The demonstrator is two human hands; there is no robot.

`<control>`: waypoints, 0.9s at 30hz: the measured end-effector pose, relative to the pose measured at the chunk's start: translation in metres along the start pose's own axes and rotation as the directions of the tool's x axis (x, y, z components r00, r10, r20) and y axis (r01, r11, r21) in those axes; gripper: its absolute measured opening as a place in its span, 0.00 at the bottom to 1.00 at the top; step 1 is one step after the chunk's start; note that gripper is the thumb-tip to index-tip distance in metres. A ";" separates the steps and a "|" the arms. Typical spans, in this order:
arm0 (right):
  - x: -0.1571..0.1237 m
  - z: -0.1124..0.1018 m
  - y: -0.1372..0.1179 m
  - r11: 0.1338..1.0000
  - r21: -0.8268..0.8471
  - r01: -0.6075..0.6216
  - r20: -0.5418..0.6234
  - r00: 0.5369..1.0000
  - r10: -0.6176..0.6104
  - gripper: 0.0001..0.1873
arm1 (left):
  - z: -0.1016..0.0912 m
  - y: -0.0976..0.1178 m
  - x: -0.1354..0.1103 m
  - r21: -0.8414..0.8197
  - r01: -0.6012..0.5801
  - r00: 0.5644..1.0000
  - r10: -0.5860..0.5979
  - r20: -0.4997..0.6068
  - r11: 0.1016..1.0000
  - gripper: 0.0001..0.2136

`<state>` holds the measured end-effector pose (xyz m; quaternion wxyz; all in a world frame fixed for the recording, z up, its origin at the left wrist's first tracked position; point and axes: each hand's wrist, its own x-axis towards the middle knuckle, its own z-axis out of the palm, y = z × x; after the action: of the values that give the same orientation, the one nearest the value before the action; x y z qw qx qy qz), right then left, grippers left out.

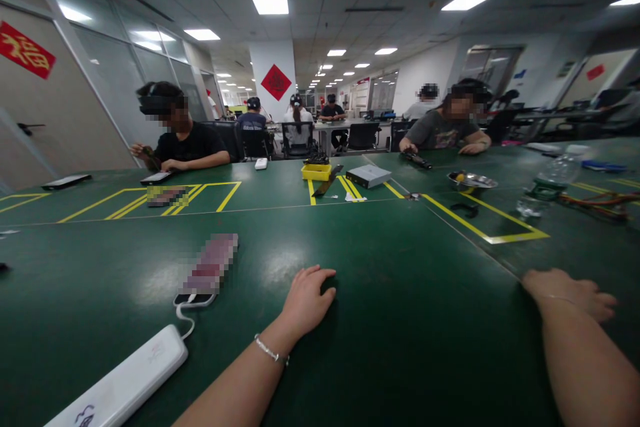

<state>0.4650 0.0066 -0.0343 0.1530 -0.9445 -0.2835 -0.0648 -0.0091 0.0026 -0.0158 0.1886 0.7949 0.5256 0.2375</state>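
Observation:
My left hand (307, 297) rests palm down on the green table (400, 320), fingers loosely curled and apart, holding nothing. A bracelet sits on that wrist. My right hand (575, 293) lies flat on the table at the right, fingers stretched out, empty. To the left of my left hand lies a phone (207, 270) with a white cable running to a white power bank (125, 383).
Across the table sit two people (180, 137) (447, 123) handling small items. Between them are a yellow box (316, 171), a grey box (369, 175), a metal bowl (471, 181) and a plastic bottle (547, 183). Yellow tape marks zones. More people sit at desks farther back.

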 end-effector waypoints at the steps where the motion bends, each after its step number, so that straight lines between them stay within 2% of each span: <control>1: 0.003 0.001 0.001 0.999 0.006 -0.042 0.075 0.996 0.042 0.30 | 0.000 0.000 0.000 -0.001 0.001 1.000 -0.001 0.002 1.000 0.16; 3: 0.007 0.003 0.002 0.990 0.004 -0.142 0.167 0.976 0.140 0.28 | -0.001 0.000 0.000 -0.001 -0.002 1.000 0.002 -0.003 1.000 0.16; 8: 0.006 -0.001 0.001 0.998 0.053 -0.031 0.125 0.992 0.024 0.22 | -0.001 0.001 -0.001 -0.024 -0.008 1.000 0.008 0.001 1.000 0.15; 11: -0.004 -0.008 -0.003 0.995 0.100 0.027 0.084 0.996 -0.036 0.24 | -0.002 0.002 0.000 -0.034 -0.002 1.000 0.003 0.007 0.999 0.15; 14: -0.014 -0.017 -0.009 0.992 0.123 -0.001 0.079 0.997 -0.008 0.27 | -0.002 0.002 0.000 -0.037 0.001 1.000 -0.001 0.007 0.999 0.15; 18: -0.019 -0.025 -0.013 0.994 0.095 -0.058 0.169 0.985 0.041 0.28 | 0.000 0.001 0.000 -0.036 -0.026 1.000 0.027 0.004 0.999 0.14; 21: -0.023 -0.031 -0.017 0.993 0.113 -0.044 0.134 0.991 0.029 0.28 | 0.001 0.001 0.001 -0.032 -0.028 1.000 0.028 0.002 0.999 0.13; 23: -0.030 -0.037 -0.026 0.989 0.139 0.053 0.054 0.997 -0.061 0.25 | 0.001 0.002 0.001 -0.033 -0.017 1.000 0.017 -0.002 0.999 0.13; 25: -0.043 -0.044 -0.044 0.954 0.173 0.246 -0.079 0.969 -0.235 0.22 | 0.000 0.002 0.001 -0.046 -0.010 1.000 0.009 -0.019 0.999 0.13; 26: -0.053 -0.047 -0.057 0.907 0.189 0.376 -0.165 0.923 -0.348 0.21 | 0.000 0.002 0.001 -0.062 -0.004 1.000 0.002 -0.031 0.998 0.12; 27: -0.066 -0.049 -0.072 0.832 0.203 0.516 -0.250 0.849 -0.466 0.20 | 0.000 0.002 0.002 -0.084 0.004 0.999 -0.008 -0.045 0.996 0.12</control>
<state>0.3682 0.0134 0.0160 0.2813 -0.7998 -0.5075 -0.1538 -0.0071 0.0034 -0.0146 0.2107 0.7791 0.5216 0.2767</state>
